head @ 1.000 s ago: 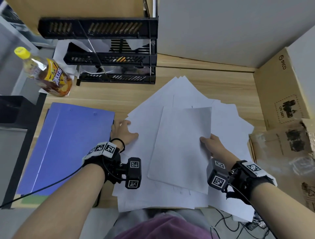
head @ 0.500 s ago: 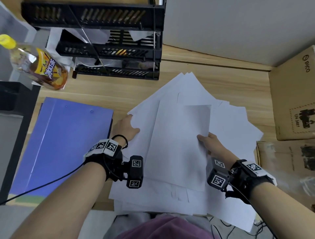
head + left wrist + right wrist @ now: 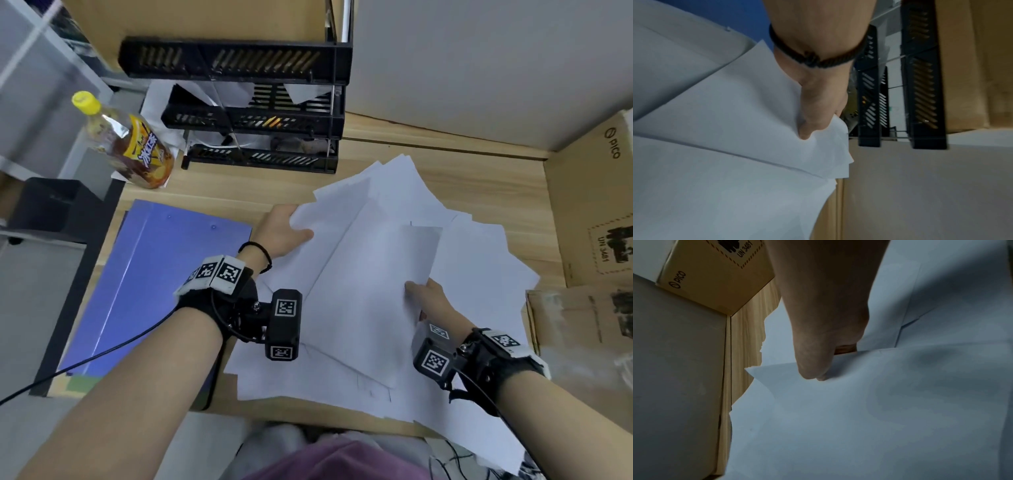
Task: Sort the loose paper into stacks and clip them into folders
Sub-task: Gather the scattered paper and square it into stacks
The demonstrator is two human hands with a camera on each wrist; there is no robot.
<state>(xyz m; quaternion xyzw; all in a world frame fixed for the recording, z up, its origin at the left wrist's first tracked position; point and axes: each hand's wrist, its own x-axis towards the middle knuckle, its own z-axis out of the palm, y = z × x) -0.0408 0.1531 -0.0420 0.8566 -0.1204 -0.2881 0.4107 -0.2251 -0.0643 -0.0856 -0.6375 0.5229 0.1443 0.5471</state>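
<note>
Loose white paper sheets (image 3: 394,212) lie fanned over the middle of the wooden desk (image 3: 239,188). My left hand (image 3: 284,233) grips the left edge of several sheets (image 3: 756,104), thumb on top and fingers hidden beneath. My right hand (image 3: 423,294) pinches the right edge of the top sheet (image 3: 373,294), thumb pressed on the paper (image 3: 838,402). A blue folder (image 3: 154,291) lies closed and flat on the desk, left of the pile.
A black three-tier paper tray (image 3: 253,113) stands at the back. Left of it lies a tea bottle (image 3: 130,144) with a yellow cap. Cardboard boxes (image 3: 592,205) line the right side. Paper overhangs the near desk edge.
My left hand went from resting on the pile's left side to gripping and lifting the edge of several sheets. The right hand kept its pinch and the top sheet shifted slightly.
</note>
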